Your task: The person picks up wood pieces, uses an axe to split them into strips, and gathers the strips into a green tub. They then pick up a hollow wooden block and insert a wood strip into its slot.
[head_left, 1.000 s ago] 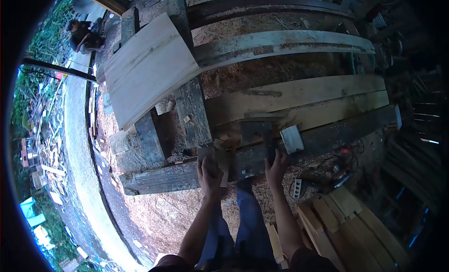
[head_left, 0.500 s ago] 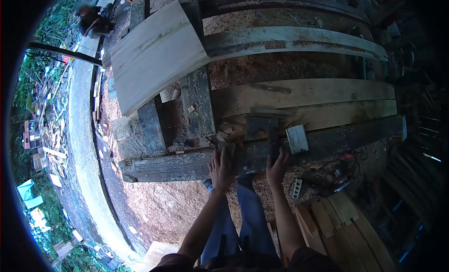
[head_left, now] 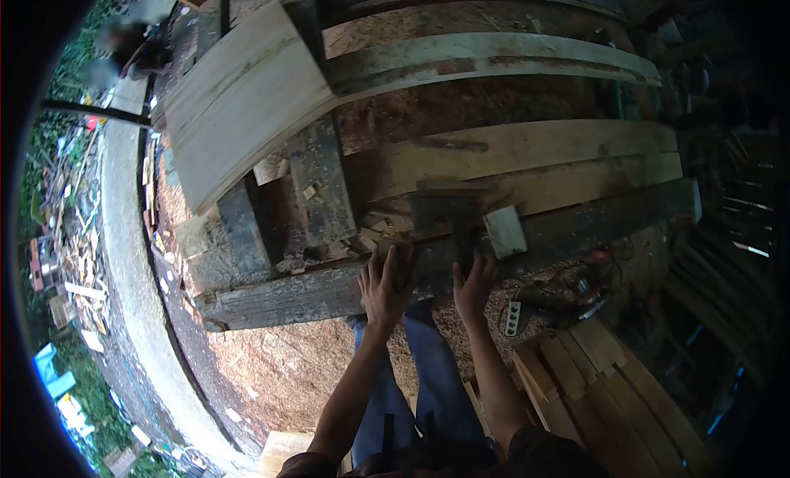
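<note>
My left hand (head_left: 383,287) is closed over a small dark wooden block (head_left: 403,266) on the heavy weathered beam (head_left: 276,300). Several wood chips (head_left: 374,231) lie just beyond its fingers. To the right, my right hand (head_left: 475,285) has its thumb and fingers around the lower end of a dark T-shaped tool (head_left: 448,208); its exact kind is too dim to make out. The wide head of this tool points away from me, over the beam. Close to my right fingers, a pale rectangular block (head_left: 504,232) rests on the beam.
A wide pale board (head_left: 247,99) lies across the trestle at left. Long planks (head_left: 543,149) stretch away to the right. Stacked timber (head_left: 609,379), a power strip (head_left: 512,319) and cables are low on the right. Another person (head_left: 144,50) is at the far upper left.
The camera view has shifted, so the bench appears farther left. My left fingers are a little more spread over the block. Both hands keep nearly the same places along the beam.
</note>
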### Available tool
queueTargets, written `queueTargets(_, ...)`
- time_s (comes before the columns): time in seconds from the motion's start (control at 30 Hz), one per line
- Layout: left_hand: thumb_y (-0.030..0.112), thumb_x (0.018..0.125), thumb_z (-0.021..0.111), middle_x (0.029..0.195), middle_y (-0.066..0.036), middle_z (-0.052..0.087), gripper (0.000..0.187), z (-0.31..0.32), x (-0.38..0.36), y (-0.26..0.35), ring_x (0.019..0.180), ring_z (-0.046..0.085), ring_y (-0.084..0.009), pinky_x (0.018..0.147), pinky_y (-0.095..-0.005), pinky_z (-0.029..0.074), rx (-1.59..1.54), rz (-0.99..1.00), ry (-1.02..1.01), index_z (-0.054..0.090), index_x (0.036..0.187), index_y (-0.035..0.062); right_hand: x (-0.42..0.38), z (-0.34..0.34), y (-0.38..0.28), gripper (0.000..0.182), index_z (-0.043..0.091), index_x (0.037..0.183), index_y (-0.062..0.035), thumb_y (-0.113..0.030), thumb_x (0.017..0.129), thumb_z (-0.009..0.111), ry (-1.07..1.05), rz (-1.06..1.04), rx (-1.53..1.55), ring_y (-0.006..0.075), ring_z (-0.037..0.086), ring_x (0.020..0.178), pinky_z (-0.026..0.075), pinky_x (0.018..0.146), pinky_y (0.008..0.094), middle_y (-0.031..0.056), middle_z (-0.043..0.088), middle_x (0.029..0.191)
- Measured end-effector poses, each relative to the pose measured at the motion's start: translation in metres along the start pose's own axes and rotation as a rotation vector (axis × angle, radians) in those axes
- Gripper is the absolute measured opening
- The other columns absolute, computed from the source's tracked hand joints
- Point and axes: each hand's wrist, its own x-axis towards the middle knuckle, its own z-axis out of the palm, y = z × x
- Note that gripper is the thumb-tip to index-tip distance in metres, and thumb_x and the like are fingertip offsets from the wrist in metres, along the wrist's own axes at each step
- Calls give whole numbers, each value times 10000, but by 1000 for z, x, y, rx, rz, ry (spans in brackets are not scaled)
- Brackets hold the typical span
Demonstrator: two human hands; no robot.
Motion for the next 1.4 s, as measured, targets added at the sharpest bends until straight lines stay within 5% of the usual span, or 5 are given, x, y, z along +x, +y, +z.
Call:
queueTargets(0.47, 409, 815, 761, 1329, -240, 529, 777, 52, 25, 21, 1188, 513, -434, 1004, -540, 411, 152, 104, -121, 486, 1509, 198, 65, -23, 83, 879, 377, 1539, -85, -327, 823, 826, 12, 20, 55, 475, 401, 1359, 340, 1085, 637, 252, 417, 1467)
queueTargets(0.7, 452, 851, 744, 1293, -236, 547, 696, 54, 26, 22, 1147, 531, -434, 976, -544, 427, 150, 100, -84, 535, 1464, 199, 27, -41, 33, 1047, 303, 1589, -79, -319, 739, 867, 65, 260, 180, 477, 397, 1369, 262, 1138, 634, 231, 463, 1449)
queueTargets(0.97, 374, 832, 785, 1294, -217, 546, 676, 46, 30, 16, 1178, 520, -431, 995, -536, 433, -16, 90, -5, 563, 1444, 193, 17, -44, -4, 1050, 310, 1589, -79, -276, 728, 878, 41, 186, 201, 457, 401, 1340, 291, 1121, 604, 236, 467, 1454)
queueTargets(1.2, 282, 742, 874, 1283, -217, 553, 726, -45, 21, -26, 1135, 541, -417, 942, -526, 473, -165, -22, 155, 601, 1401, 146, 14, -39, -72, 991, 366, 1561, -81, -290, 741, 881, -4, -45, 234, 402, 426, 1339, 315, 1103, 564, 182, 475, 1480)
queueTargets(1.4, 267, 763, 877, 1259, -240, 556, 684, -141, 55, -139, 1132, 555, -431, 945, -541, 483, -37, -128, 377, 608, 1371, 107, -3, -2, -154, 977, 380, 1554, -102, -351, 751, 878, -146, -167, 273, 372, 439, 1344, 305, 1115, 564, 167, 491, 1474)
